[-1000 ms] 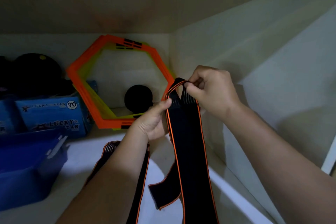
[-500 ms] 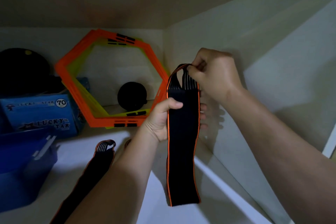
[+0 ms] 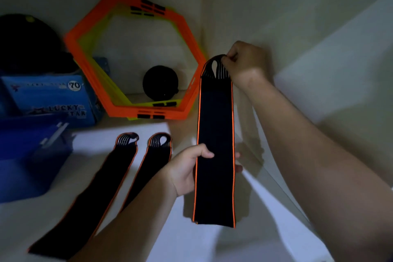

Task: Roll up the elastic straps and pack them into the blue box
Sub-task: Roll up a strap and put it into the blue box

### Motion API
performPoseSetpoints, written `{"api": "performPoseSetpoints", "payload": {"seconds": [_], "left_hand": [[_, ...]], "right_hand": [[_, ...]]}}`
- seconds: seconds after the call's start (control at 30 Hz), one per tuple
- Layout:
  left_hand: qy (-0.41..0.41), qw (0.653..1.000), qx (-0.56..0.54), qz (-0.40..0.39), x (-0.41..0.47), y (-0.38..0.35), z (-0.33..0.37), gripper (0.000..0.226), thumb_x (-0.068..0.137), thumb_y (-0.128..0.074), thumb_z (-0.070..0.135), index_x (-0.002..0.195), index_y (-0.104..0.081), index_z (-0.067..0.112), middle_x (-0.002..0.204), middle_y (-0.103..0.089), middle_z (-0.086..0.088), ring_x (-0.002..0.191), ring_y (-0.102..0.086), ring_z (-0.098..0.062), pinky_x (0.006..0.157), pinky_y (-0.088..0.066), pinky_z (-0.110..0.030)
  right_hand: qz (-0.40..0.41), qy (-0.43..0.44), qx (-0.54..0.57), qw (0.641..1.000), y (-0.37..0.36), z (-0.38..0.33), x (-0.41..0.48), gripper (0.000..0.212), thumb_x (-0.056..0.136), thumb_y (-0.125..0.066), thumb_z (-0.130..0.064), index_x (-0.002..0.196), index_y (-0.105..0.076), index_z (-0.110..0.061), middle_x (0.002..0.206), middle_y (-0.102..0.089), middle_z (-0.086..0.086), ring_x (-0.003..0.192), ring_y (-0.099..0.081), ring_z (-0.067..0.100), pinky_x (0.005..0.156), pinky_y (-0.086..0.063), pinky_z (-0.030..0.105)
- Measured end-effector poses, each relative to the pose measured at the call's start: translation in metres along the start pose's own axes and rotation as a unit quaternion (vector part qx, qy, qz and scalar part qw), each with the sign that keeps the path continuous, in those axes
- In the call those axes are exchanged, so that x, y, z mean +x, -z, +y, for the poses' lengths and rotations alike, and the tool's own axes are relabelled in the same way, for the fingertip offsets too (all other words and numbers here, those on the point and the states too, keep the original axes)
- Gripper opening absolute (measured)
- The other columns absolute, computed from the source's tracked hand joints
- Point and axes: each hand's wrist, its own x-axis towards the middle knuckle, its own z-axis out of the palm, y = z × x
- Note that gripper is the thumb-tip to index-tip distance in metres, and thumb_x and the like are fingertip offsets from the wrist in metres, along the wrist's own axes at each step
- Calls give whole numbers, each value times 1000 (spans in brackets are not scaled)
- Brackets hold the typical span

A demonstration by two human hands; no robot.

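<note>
Dim white shelving boxes me in, with a low ceiling above and a wall closing off the right side. Far left, the blue box sits open at the shelf edge, with a printed blue carton behind it and something dark and round above that. Next along, orange hexagon frames lean against the back wall around a black ball.

On the shelf two more straps lie flat side by side, the left strap and the second strap, neither rolled yet; my left forearm covers the lower part of the second one.

My left hand is curled around the held strap at mid-length, thumb across the front, fingers behind. My right hand is closed in a pinch on its looped top end, so the strap hangs upright between the two, clear of the shelf.

Risks as I judge them: elastic wants to spring back, so a loose first turn at the loop end would let the roll unwind. Rolling in mid-air, the free tail could skew and the roll would cone. The box is well apart to the left; carrying a roll across one-handed may let it open, or my arm may drag the flat straps off.
</note>
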Motion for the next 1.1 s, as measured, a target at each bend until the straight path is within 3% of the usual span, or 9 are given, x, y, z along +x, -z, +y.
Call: {"api": "performPoseSetpoints", "payload": {"seconds": [0.13,0.23,0.4,0.47,0.57,0.67,0.8,0.93,1.1], "left_hand": [[37,985,0,171,-15,7,-18,28,77,-49,2,99,-66,1,87,-67,-15,76,-68,-30,69,-58,-33],[11,974,26,226,-28,4,-26,22,80,-46,-7,81,-64,5,78,-64,-13,69,-65,-26,65,-52,-30],[-13,942,178,283,-48,2,-38,30,82,-54,-8,100,-71,11,68,-71,4,58,-66,-10,48,-43,-15],[-17,901,308,305,-52,2,-39,27,80,-61,6,101,-72,17,62,-69,7,52,-62,-6,45,-41,-17],[-11,755,577,313,-56,7,-41,33,66,-53,37,90,-66,19,55,-56,5,53,-52,-10,54,-41,-28],[22,672,667,321,-59,9,-42,45,61,-46,56,90,-62,25,79,-58,7,82,-58,-11,77,-51,-33],[-16,656,689,308,-51,22,-27,60,77,-46,54,123,-65,20,117,-64,0,114,-54,-21,96,-49,-37],[-33,634,750,184,-23,44,0,59,98,-44,45,153,-39,22,160,-38,2,148,-27,-21,120,-23,-31],[64,529,843,80,-14,58,-23,76,99,-21,65,161,-2,25,170,4,8,155,6,-12,126,-3,-44]], "right_hand": [[-71,-41,-23,996,-44,28,-13,16,90,-64,-37,84,-65,-22,90,-75,2,86,-69,23,74,-53,29],[-102,-61,-48,992,-74,43,-29,21,87,-63,-43,86,-68,-23,96,-77,3,99,-69,28,93,-53,32],[-175,-93,-90,976,-114,68,-60,33,86,-64,-48,98,-75,-20,105,-78,7,103,-71,32,91,-56,33],[-207,-100,-121,966,-125,79,-73,37,86,-61,-52,102,-76,-22,107,-78,7,103,-72,33,91,-56,34],[-230,-111,-134,957,-136,92,-88,40,83,-59,-52,103,-76,-21,103,-78,8,100,-71,34,89,-58,34],[-227,-115,-115,960,-136,98,-95,49,79,-58,-59,107,-74,-22,105,-78,7,104,-70,32,93,-56,35],[-232,-65,-139,961,-110,87,-103,50,87,-57,-53,123,-65,-21,115,-75,8,110,-67,34,95,-53,38],[-313,9,-94,945,-73,65,-138,25,93,-61,-36,101,-68,-13,99,-74,12,98,-70,35,79,-52,34],[-481,67,-111,867,-45,53,-210,59,100,-41,-54,150,-44,-23,159,-43,6,148,-37,23,114,-36,37]]}}
